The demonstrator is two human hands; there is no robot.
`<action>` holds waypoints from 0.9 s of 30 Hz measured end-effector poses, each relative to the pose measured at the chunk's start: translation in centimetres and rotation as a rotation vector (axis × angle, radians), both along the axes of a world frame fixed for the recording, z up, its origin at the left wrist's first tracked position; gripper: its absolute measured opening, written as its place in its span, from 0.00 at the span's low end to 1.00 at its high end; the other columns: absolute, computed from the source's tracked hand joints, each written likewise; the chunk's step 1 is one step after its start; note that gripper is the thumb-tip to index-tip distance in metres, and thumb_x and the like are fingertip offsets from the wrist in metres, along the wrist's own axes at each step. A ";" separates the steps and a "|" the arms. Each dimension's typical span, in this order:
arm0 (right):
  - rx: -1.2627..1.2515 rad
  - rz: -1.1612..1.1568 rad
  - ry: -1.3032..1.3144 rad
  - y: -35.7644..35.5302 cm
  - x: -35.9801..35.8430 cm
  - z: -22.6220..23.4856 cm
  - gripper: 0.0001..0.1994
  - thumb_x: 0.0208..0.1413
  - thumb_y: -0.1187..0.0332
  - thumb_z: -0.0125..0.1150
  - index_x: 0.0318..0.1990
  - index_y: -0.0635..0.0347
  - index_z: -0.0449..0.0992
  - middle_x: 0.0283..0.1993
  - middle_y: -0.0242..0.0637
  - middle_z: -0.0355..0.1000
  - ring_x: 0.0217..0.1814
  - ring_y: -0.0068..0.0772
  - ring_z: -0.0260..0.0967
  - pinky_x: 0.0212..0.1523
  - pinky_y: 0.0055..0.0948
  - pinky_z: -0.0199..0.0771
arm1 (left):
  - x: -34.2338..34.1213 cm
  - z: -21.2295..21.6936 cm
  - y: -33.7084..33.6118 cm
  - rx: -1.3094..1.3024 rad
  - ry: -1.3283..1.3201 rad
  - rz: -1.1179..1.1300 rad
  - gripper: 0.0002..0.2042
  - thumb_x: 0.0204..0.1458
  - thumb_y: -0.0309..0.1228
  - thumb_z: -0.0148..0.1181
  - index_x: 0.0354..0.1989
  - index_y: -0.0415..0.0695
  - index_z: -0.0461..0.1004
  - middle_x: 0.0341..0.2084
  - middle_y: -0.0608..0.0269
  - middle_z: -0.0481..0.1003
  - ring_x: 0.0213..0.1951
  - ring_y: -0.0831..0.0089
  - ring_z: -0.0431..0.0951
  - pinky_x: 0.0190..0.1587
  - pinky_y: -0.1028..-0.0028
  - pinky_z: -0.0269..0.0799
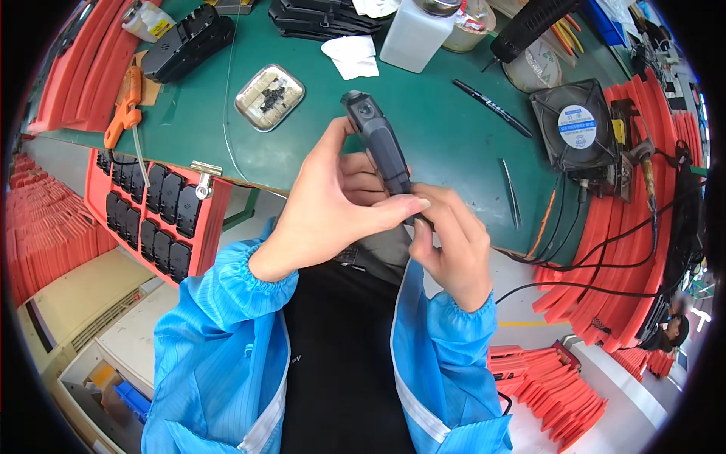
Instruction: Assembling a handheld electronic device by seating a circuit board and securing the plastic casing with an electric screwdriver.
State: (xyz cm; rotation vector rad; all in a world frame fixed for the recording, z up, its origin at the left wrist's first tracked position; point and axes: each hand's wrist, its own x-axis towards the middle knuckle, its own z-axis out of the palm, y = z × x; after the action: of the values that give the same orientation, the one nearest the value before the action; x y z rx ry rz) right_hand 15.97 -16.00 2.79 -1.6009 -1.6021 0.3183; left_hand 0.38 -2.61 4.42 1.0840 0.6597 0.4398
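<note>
A dark grey, elongated plastic device [384, 147] with a round lens-like spot at its far end is held up over the near edge of the green table. My left hand [321, 200] wraps round its left side, the thumb pressing near its lower end. At that same lower end, my right hand [457, 242] has its fingers closed on the device. What lies between the right fingertips is mostly hidden. Beyond the left hand rests a small metal tray [253, 97] with tiny black parts in it.
An orange glue gun [127, 110] lies at the left, above a red tray [215, 227] of black parts. Tweezers [510, 193], a black marker [491, 107] and a fan [563, 140] with cables are on the right. A white bottle [416, 34] stands at the back.
</note>
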 end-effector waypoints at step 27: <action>0.131 -0.197 -0.124 1.0 2.7 -2.3 0.11 0.58 0.83 0.68 0.48 0.71 0.79 0.45 0.50 0.80 0.42 0.45 0.80 0.45 0.33 0.80 | -3.5 -3.5 1.0 1.256 0.387 0.147 0.30 0.44 0.29 0.81 0.58 0.37 0.81 0.52 0.55 0.81 0.56 0.57 0.78 0.59 0.60 0.74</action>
State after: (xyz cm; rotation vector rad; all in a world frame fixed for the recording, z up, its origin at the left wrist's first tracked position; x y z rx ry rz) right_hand 18.67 -14.95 0.50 -1.6875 -1.5080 0.0090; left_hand -3.07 -1.59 0.90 2.3576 0.8070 0.8208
